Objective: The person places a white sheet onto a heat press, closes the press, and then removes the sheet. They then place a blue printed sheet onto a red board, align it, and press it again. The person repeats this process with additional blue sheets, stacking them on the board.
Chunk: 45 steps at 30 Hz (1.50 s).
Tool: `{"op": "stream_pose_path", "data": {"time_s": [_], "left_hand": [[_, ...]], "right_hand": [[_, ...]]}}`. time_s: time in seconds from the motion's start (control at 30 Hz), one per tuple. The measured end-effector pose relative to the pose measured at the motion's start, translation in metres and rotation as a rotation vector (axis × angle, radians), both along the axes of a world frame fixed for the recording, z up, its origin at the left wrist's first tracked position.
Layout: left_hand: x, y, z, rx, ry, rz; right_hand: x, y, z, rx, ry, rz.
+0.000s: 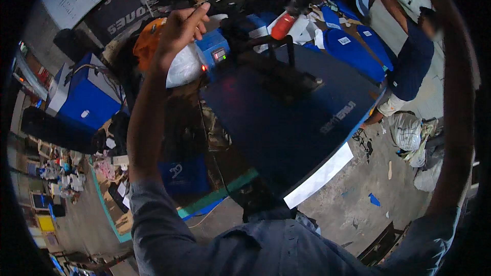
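My left hand (182, 29) is raised above the blue control box (214, 53) of a heat press, its fingers loosely bent and apart, with nothing seen in them. The box has a small lit display and a red light. In front of me lies the press's broad dark plate (291, 117), with a black bracket on top. A red-orange grip (283, 26) on a dark bar stands behind the bracket. From under the plate's near right edge a white sheet (322, 176) sticks out. My right arm reaches up along the right side; its hand is outside the picture.
A person (413, 61) in a dark shirt works at the far right, beside blue cut pieces (345, 51). An orange bag (148, 41) and a white plastic bundle (184, 66) lie behind my left arm. A blue-and-white box (89, 97) stands left. Stuffed sacks (406, 130) sit on the floor.
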<state>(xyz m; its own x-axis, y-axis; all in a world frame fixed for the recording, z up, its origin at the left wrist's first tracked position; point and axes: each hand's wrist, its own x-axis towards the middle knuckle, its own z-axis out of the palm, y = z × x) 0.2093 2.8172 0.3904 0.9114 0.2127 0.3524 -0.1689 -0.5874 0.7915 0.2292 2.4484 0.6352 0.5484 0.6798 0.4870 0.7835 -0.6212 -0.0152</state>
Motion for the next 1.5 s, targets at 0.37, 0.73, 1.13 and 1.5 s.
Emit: {"op": "stream_pose_path", "data": {"time_s": [0.37, 0.73, 1.13, 1.5], "left_hand": [[-0.146, -0.301, -0.033, -0.031, -0.358, -0.657], [-0.124, -0.413, -0.135, 0.351, 0.109, -0.638], [-0.112, -0.407, -0.156, 0.365, 0.032, -0.718], [-0.206, -0.007, -0.344, 0.617, 0.721, 0.94]], "right_hand": [[-0.076, -0.129, -0.209, -1.23, 0.781, 0.349], [-0.068, -0.156, -0.376, -0.922, 0.624, 0.538], [-0.077, -0.174, -0.384, -0.695, 0.507, 0.431], [-0.104, -0.177, -0.411, -0.621, 0.497, 0.137]]}}
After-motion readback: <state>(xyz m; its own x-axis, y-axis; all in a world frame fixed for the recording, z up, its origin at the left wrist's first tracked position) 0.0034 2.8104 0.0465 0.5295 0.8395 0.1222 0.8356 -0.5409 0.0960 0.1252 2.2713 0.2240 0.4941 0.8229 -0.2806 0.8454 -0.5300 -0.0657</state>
